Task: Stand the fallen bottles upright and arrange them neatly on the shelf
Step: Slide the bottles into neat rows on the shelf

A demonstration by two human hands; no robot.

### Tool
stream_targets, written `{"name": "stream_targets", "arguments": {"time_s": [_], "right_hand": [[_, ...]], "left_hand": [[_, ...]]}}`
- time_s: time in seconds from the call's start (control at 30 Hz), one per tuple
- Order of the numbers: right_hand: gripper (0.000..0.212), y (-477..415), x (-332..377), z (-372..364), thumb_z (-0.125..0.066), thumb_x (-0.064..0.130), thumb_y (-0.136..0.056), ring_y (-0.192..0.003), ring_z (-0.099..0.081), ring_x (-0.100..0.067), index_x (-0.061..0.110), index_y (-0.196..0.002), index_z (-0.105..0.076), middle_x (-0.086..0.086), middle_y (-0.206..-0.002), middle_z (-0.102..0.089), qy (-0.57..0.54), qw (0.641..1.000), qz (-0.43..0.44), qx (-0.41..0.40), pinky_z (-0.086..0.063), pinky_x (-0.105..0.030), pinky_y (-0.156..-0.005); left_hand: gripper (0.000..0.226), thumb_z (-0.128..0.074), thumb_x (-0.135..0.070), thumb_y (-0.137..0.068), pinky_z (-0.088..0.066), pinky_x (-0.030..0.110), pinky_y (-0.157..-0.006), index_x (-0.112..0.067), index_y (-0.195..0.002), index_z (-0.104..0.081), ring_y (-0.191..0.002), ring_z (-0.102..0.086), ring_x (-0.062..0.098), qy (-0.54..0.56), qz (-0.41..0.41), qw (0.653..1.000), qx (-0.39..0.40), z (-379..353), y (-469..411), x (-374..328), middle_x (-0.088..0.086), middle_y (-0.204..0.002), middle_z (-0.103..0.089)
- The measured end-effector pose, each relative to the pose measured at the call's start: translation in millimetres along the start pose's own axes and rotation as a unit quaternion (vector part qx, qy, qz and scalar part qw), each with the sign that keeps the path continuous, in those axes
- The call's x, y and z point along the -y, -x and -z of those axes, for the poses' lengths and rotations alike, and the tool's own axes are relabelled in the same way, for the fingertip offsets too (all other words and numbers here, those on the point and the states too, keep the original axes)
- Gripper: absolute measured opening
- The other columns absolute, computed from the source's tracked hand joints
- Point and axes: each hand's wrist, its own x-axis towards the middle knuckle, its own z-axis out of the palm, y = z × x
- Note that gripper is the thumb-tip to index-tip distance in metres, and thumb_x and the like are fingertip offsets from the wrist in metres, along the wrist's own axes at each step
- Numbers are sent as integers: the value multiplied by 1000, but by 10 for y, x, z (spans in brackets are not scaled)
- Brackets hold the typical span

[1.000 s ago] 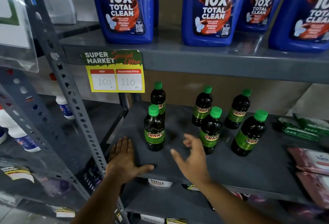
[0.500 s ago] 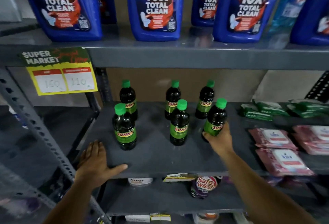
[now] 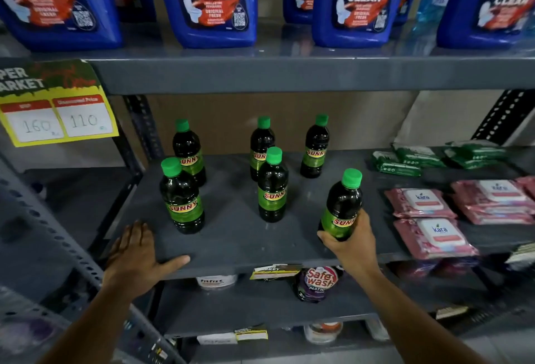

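Note:
Several dark bottles with green caps and green "SUNNY" labels stand upright on the grey middle shelf (image 3: 231, 245). My right hand (image 3: 351, 243) grips the base of the front right bottle (image 3: 343, 204), which tilts slightly right near the shelf's front edge. My left hand (image 3: 136, 256) lies flat, fingers spread, on the shelf's front left corner. Just behind it stands the front left bottle (image 3: 181, 195). A middle bottle (image 3: 272, 185) stands at the centre, and three more bottles (image 3: 315, 146) line the back.
Big blue cleaner jugs (image 3: 211, 1) fill the shelf above. Pink wipe packs (image 3: 428, 236) and green packs (image 3: 405, 161) lie to the right on the same shelf. A yellow price tag (image 3: 58, 114) hangs at left by the perforated upright (image 3: 52, 236). Lower shelves hold pouches and jars.
My right hand reached right, closed on the front right bottle and drew it forward toward the shelf edge. The view shifted right and nearer. My left hand stayed flat on the corner.

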Motion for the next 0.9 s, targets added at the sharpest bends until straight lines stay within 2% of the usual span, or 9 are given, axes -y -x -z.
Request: {"name": "stream_targets", "arguments": {"time_s": [0.23,0.3,0.37,0.43,0.5,0.63,0.73,0.83,0.9], "right_hand": [[84,75,44,51,-91,33,-55,-99,-56,9,48,-117,-37,20,-111,-56,-21,999,24,14,-43,-14,-77],[91,136,34,70,-92,34,-55,-110,-53,0,40,-126,-36,11,-123,-52,-50,998,33,15,-44,-23,-88],[98,304,-9,63,-91,40,-57,-118,-46,-13,24,-134,-33,-1,-130,-41,-38,997,53,-47,-40,-29,-97],[87,575,-76,-5,-86,44,-62,-116,-43,-29,10,-127,-38,-10,-123,-39,29,987,118,-110,-39,-42,-96],[70,889,-91,-117,-80,41,-65,-113,-43,-24,15,-120,-45,-3,-118,-40,59,983,168,-51,-40,-45,-93],[56,989,148,-380,-70,43,-79,-114,-41,3,35,-127,-42,12,-121,-42,59,961,218,158,-41,-24,-98],[70,700,511,-650,-70,34,-80,-123,-33,4,20,-139,-35,10,-130,-34,1,973,192,130,-26,-11,-104],[92,266,760,-855,-75,22,-76,-138,-24,-14,11,-149,-18,-4,-148,-29,-34,991,97,88,-18,-23,-112],[105,0,815,-916,-77,14,-75,-143,-18,-18,14,-152,-5,-5,-156,-23,-36,990,31,130,-15,-26,-112]], "left_hand": [[155,-15,-109,-41,-16,48,-123,-4,-155,-9,-151,-13,35,9,3,1000,0,19,38,-13,19,-164,-9],[155,-14,-109,-40,-17,48,-123,-3,-154,-10,-150,-14,35,8,2,1000,-2,18,33,-19,20,-164,-10],[156,-14,-109,-41,-17,48,-123,-3,-154,-10,-150,-13,35,7,1,1000,0,15,26,-17,20,-164,-10],[155,-16,-109,-42,-17,49,-122,-2,-154,-11,-150,-14,35,6,0,1000,-4,-4,13,0,21,-163,-11],[154,-17,-109,-43,-18,49,-122,-3,-154,-11,-150,-15,36,4,0,1000,-7,-22,-3,16,21,-163,-13],[154,-17,-109,-42,-19,50,-122,-4,-154,-11,-150,-16,36,8,4,1000,-6,-38,-16,0,19,-164,-12],[155,-18,-109,-41,-16,49,-122,-6,-155,-8,-151,-12,35,21,8,1000,-1,-28,-8,-3,18,-165,-8],[155,-19,-109,-41,-15,49,-123,-6,-155,-7,-151,-11,35,26,2,1000,-3,-17,5,-3,18,-165,-8],[155,-19,-109,-41,-16,49,-123,-5,-155,-9,-151,-13,34,25,-2,1000,-5,-6,10,-19,19,-164,-10]]}}
